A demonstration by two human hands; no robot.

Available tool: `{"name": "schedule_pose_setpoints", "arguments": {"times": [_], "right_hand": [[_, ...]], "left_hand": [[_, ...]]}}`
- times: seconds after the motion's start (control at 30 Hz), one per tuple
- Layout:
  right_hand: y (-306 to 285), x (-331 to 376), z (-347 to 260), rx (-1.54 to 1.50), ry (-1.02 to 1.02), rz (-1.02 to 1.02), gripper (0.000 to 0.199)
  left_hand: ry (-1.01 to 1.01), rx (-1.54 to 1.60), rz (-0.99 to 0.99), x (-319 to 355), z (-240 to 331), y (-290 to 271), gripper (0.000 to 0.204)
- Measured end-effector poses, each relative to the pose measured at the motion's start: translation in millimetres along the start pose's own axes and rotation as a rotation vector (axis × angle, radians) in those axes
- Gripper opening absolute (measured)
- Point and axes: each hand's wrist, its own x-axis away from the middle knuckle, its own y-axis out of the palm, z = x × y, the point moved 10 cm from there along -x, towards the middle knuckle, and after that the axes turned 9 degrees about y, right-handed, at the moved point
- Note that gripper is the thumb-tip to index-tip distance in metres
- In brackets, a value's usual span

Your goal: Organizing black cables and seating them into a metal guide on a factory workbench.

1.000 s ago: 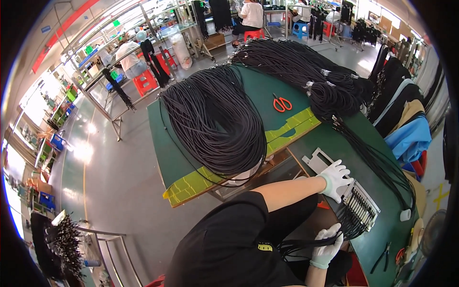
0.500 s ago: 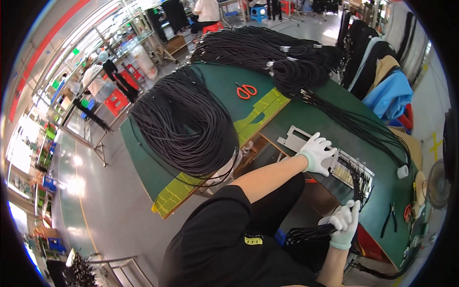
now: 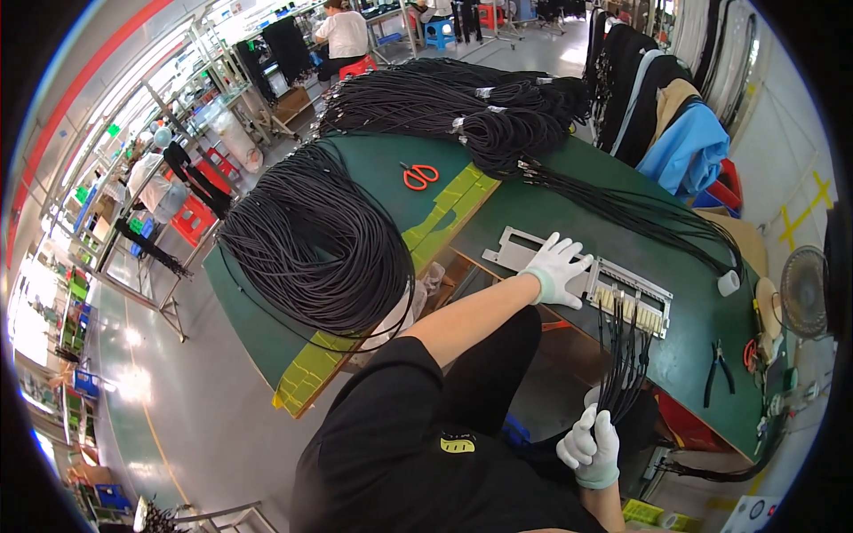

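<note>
My left hand (image 3: pixel 560 269), in a white glove, lies with fingers spread on the metal fixture (image 3: pixel 513 255), a long silvery frame on the green table. The right half of this fixture carries a row of cream-coloured blocks (image 3: pixel 629 308). Closer to my body, beyond the table's front edge, my gloved right hand (image 3: pixel 591 451) is closed around a bunch of black cables (image 3: pixel 624 377). They fan upward from the fist, and their far ends reach the cream blocks; whether they are attached there I cannot tell.
A big coil of black cables (image 3: pixel 311 240) covers the table's left part. More cable bundles (image 3: pixel 444 98) lie along the back. Red-handled scissors (image 3: pixel 419 175), pliers (image 3: pixel 718 373) and a white roll (image 3: pixel 729 283) rest on the table. A fan (image 3: pixel 804 291) stands at right.
My right hand has drawn back toward my body with the cables, which now stretch straight from the fixture. The left hand stays on the fixture, its fingers more spread. The whole view has shifted.
</note>
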Motion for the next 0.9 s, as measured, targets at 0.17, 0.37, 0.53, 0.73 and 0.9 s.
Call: {"name": "schedule_pose_setpoints", "arguments": {"times": [0.17,0.37,0.53,0.73,0.9], "right_hand": [[22.8,21.2,-29.7,0.208,-0.131,0.112,0.034],[51.4,-36.2,-4.5,0.432,0.165,0.094,0.026],[43.5,-39.1,-8.2,0.518,0.145,0.106,0.033],[34.0,-38.9,0.8,0.577,0.188,0.162,0.028],[31.9,-55.2,14.0,0.614,0.118,0.055,0.046]], "left_hand": [[0.44,0.655,-0.223,12.1,103.5,-3.8,0.098],[0.312,2.159,-0.249,72.4,166.8,-62.5,0.08],[-0.017,2.511,-0.209,61.0,167.2,-45.6,0.048],[-0.323,2.471,-0.025,60.3,161.9,-50.9,0.052],[-0.054,2.497,-0.011,65.4,144.5,-88.0,0.043]]}}
